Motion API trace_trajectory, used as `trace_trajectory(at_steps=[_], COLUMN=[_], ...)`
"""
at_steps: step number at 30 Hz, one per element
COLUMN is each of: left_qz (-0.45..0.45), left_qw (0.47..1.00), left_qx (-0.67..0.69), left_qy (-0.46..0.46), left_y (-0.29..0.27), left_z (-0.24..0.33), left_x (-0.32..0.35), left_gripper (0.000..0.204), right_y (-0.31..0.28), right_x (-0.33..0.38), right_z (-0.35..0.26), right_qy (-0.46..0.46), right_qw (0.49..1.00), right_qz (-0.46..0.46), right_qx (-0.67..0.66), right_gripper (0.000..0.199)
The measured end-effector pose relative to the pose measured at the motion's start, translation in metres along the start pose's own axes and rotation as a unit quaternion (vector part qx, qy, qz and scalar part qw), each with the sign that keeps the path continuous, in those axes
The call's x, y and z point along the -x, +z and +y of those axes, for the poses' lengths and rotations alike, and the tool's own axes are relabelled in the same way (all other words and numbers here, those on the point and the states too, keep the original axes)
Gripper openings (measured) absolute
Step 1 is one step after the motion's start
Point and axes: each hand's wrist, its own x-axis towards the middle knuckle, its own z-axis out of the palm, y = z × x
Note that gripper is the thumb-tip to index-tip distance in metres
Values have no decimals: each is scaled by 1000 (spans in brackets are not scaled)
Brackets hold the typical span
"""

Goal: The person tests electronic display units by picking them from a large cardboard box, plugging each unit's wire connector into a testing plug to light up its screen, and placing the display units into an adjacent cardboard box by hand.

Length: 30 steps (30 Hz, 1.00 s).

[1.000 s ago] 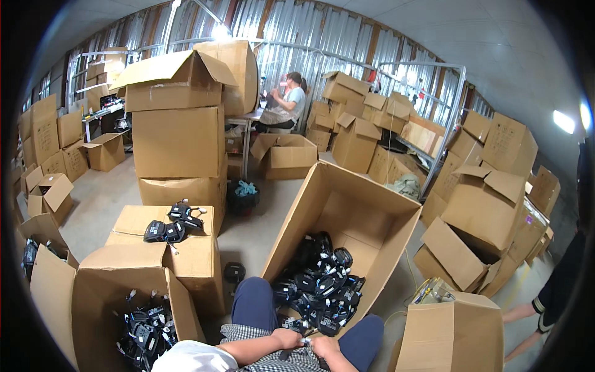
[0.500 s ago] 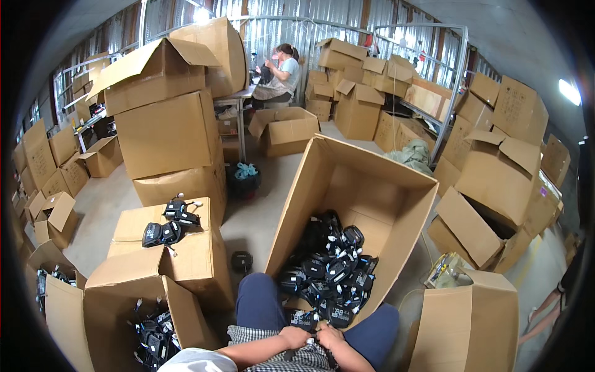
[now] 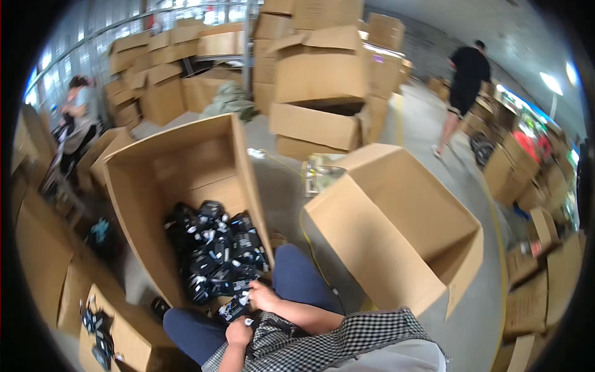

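Observation:
Both my hands are closed at my lap, over a black-and-white checked apron. My left hand grips a cable, its white plug showing at the fist. Further forward, my right hand is shut on something I cannot make out, with a white bit at its fingertips. Between them lies a black display unit, partly hidden by the fingers. Just beyond, a tall open carton tilts toward me. Inside is a heap of black display units with cables and white plugs.
An open carton stands at my right. More display units lie on a carton at lower left. A yellow cord crosses the floor. One person sits far left; another walks at the far right.
My view has swung right, so the tilted carton sits further left. My hands, close together before, are now apart, the right one further forward. The walking person now shows fully.

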Motion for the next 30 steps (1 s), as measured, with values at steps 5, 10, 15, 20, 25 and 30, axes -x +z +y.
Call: trace_trajectory(at_steps=[5, 10, 15, 20, 25, 30], left_qz=[108, 183, 127, 191, 181, 127], left_qw=[990, 950, 924, 908, 919, 892], left_qx=[86, 188, 252, 262, 291, 427], left_qy=[-13, 171, 258, 266, 194, 72], left_y=[11, 8, -1, 4, 6, 17], left_z=[-3, 2, -15, -30, -34, -35], left_x=[-9, -7, 7, 13, 15, 7], left_gripper=[51, 47, 49, 35, 28, 21], right_y=[5, -1, -11, -5, 9, 15], right_x=[22, 35, 60, 51, 50, 51], right_z=[-4, 7, -13, -16, -4, 4], right_qy=[-169, -23, -201, -207, -147, 4], right_qw=[960, 989, 969, 954, 968, 992], right_qz=[42, -70, -70, -178, -182, -51], right_qx=[219, -128, 128, 125, 88, -111], right_gripper=[14, 20, 15, 20, 15, 21])
